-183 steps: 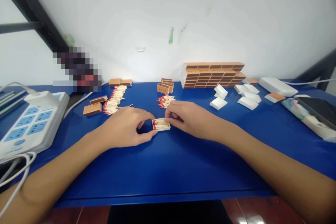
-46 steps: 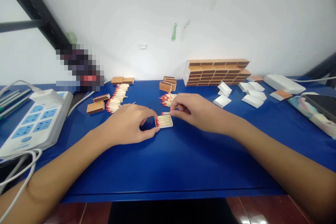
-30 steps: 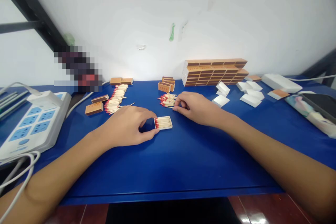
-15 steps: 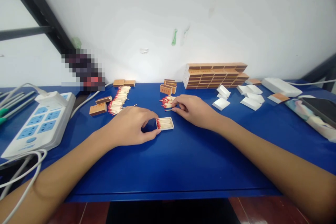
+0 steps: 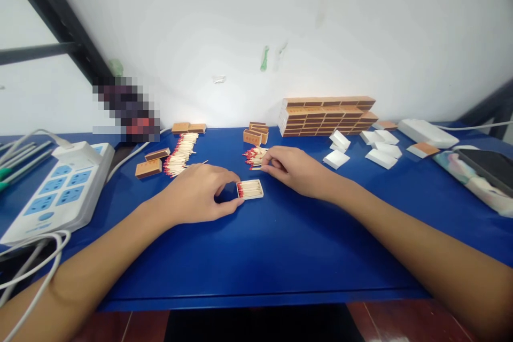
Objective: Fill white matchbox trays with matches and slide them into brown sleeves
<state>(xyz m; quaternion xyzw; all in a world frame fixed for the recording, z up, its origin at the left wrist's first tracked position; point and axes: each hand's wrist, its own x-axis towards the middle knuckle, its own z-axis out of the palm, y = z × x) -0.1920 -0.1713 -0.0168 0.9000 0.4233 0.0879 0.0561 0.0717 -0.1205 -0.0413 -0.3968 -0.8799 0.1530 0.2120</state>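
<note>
A white matchbox tray with red-headed matches lying side by side in it rests flat on the blue table. My left hand grips its left end between thumb and forefinger. Just behind the tray lies a small pile of matches, heads to the left. The fingertips of my right hand are pinched together at the right end of this pile; a single match reaches out from them. A longer spread of matches lies beyond my left hand.
Stacked matchboxes stand against the wall. White empty trays lie at right, near a phone. Matchbox sleeves lie at left, beside a power strip with white cables. More sleeves stand behind the small pile.
The view has shifted very slightly. My left hand keeps its grip on the tray, and my right fingertips remain at the small pile with hardly any movement.
</note>
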